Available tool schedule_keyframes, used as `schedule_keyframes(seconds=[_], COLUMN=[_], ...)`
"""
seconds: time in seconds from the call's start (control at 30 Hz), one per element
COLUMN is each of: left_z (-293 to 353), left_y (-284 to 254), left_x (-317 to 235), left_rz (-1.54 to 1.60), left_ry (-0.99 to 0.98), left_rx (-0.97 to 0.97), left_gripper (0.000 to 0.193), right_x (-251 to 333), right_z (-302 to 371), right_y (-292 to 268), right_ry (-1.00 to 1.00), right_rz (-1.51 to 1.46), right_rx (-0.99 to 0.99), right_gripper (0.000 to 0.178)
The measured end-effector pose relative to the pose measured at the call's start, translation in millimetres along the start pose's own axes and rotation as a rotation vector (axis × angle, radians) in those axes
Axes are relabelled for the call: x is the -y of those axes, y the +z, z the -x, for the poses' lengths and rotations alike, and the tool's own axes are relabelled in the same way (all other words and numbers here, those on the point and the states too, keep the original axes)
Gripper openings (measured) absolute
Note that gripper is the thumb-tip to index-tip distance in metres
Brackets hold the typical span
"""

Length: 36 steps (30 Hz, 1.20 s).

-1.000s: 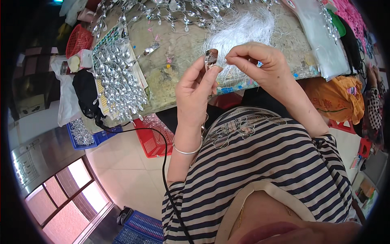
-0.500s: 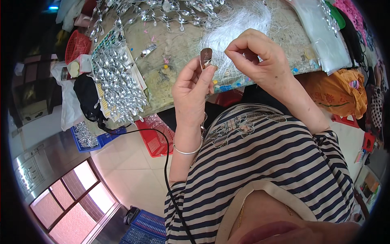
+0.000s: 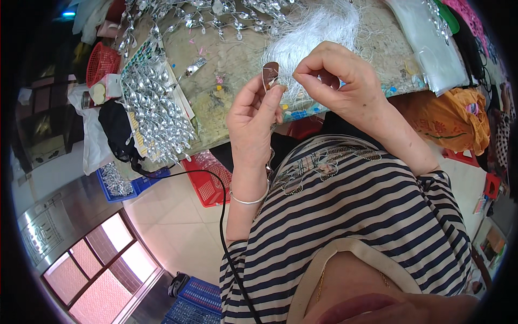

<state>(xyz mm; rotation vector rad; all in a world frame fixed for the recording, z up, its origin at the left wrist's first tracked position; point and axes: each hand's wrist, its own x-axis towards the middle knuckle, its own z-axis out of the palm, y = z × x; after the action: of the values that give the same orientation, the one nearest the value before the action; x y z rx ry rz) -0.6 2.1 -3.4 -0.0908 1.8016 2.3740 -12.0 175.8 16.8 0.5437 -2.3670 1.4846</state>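
Observation:
Over the table's near edge, my left hand (image 3: 251, 114) pinches a small brown tag (image 3: 270, 70) with a rounded top between thumb and fingers. A bit of thin white thread shows across the tag. Close by on the right, my right hand (image 3: 348, 81) has thumb and forefinger pressed together. Whatever that pinch holds is too fine to make out. Behind both hands lies a loose heap of white thread (image 3: 318, 27) on the worn table (image 3: 216, 59).
Strands of clear teardrop beads (image 3: 156, 110) hang over the table's left side, with more beads (image 3: 226, 13) at the back. Clear plastic bags (image 3: 431, 51) and an orange bag (image 3: 453, 116) are on the right. A red basket (image 3: 208, 186) and a blue crate (image 3: 143, 184) stand below. A black cable (image 3: 222, 216) crosses in front.
Both hands have shifted slightly left. The brown tag has tilted a little and moved with my left hand; both pinches stay closed.

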Motion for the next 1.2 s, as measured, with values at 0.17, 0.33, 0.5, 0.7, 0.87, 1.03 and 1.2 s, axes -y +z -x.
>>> schedule_keyframes(seconds=[0.17,0.33,0.5,0.7,0.87,1.03,1.2], left_z=[1,2,2,4,7,6,6], left_y=[0,-1,0,0,1,1,-2], left_x=[0,-2,-3,-3,0,3,8], left_rz=[0.019,-0.016,0.005,-0.003,0.022,-0.009,-0.14], left_ry=[-0.005,-0.015,-0.012,-0.004,-0.02,0.026,0.119], left_rx=[0.007,0.015,0.012,0.047,0.071,0.105,0.074], left_gripper=[0.032,0.031,0.031,0.033,0.036,0.04,0.04], right_x=[1,0,-2,-4,-6,-10,-5], right_z=[0,-1,-1,-2,-1,0,0], right_y=[1,0,2,3,5,7,7], right_ry=[-0.022,-0.008,-0.011,0.024,-0.012,-0.047,-0.01], right_rz=[-0.008,0.003,0.0,0.05,0.063,0.056,-0.005], right_rx=[0.007,0.012,0.003,0.012,0.011,-0.016,-0.005], right_gripper=[0.007,0.007,0.006,0.007,0.007,0.008,0.011])
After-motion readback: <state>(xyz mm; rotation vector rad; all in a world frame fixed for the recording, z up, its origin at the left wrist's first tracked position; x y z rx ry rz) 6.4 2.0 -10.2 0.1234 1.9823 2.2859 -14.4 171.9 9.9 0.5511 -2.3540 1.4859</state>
